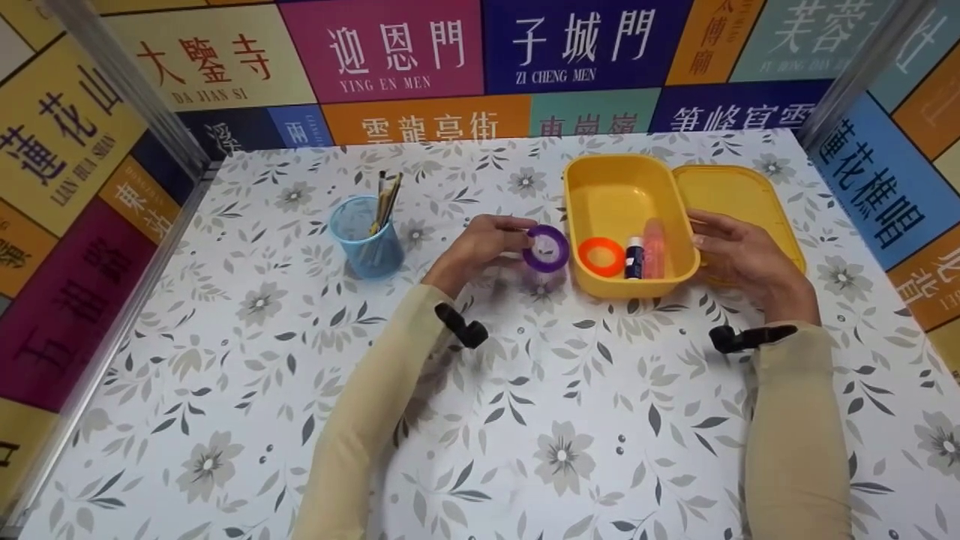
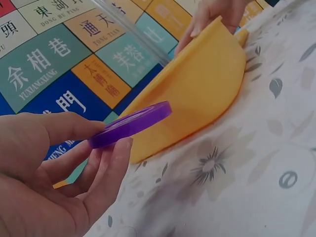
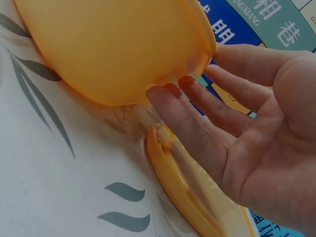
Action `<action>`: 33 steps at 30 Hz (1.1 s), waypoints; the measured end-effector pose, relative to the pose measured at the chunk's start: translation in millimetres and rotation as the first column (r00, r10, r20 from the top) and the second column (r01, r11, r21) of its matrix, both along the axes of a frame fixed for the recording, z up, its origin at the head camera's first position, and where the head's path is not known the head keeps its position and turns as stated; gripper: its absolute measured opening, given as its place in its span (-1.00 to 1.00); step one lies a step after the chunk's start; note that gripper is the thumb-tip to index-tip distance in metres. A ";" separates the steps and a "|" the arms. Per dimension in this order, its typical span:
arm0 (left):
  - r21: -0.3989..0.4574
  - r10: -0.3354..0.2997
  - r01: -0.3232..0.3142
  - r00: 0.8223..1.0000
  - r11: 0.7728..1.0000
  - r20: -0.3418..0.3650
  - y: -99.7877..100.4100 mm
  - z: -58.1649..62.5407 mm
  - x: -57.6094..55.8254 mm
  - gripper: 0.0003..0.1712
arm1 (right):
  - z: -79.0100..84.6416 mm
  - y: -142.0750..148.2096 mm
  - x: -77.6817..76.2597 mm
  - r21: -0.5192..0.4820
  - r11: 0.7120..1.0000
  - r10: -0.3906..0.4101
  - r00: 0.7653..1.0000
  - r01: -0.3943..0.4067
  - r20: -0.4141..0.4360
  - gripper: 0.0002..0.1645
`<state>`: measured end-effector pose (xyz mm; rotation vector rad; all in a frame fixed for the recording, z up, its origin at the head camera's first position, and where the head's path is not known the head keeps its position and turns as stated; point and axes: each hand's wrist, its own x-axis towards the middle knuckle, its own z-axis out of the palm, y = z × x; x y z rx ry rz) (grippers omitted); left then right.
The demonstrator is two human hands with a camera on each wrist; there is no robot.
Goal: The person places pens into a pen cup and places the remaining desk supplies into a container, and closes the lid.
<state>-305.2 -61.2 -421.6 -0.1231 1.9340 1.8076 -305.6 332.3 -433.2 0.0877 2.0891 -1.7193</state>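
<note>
My left hand (image 1: 486, 247) pinches a purple tape roll (image 1: 532, 259) between thumb and fingers, just left of a yellow plastic box (image 1: 581, 187). In the left wrist view the purple tape roll (image 2: 131, 124) is seen edge-on, apart from the box wall (image 2: 192, 94). My right hand (image 1: 742, 255) rests its fingertips against the outside of the box's right wall; in the right wrist view its fingers (image 3: 192, 133) are mostly straight under the lip. Inside the box lie an orange tape roll (image 1: 617, 257), a small dark blue and white bottle (image 1: 634, 259) and a pink translucent bottle (image 1: 654, 251).
A yellow lid (image 1: 739, 187) lies on the table right of the box, partly behind the right hand. A blue cup (image 1: 367, 251) holding several brushes (image 1: 387, 202) stands at the left. Printed panels (image 1: 405, 45) wall the floral-covered table (image 1: 562, 457) at the back and sides.
</note>
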 end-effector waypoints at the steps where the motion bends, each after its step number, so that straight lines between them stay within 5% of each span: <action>1: 0.009 0.008 -0.008 1.000 1.000 -0.008 1.1 1.2 1.0 -0.57 | -0.1 -0.4 -0.3 0.001 1.000 0.001 1.000 -0.001 0.001 -0.21; 15: 0.031 0.161 -0.158 0.981 0.987 -0.106 7.2 27.6 0.8 -0.58 | 0.1 -8.8 -2.9 0.044 0.999 -0.001 1.000 0.001 0.000 -0.20; 26: -0.076 0.104 -0.108 0.993 0.991 -0.057 37.0 51.7 -5.6 -0.62 | -4.4 -9.1 -3.0 -0.023 1.000 0.006 1.000 -0.006 -0.015 -0.21; 33: -0.115 0.054 -0.064 0.995 0.991 -0.085 60.8 53.7 -2.9 -0.62 | -1.8 -1.7 -0.7 0.022 1.000 0.000 1.000 0.000 -0.012 -0.21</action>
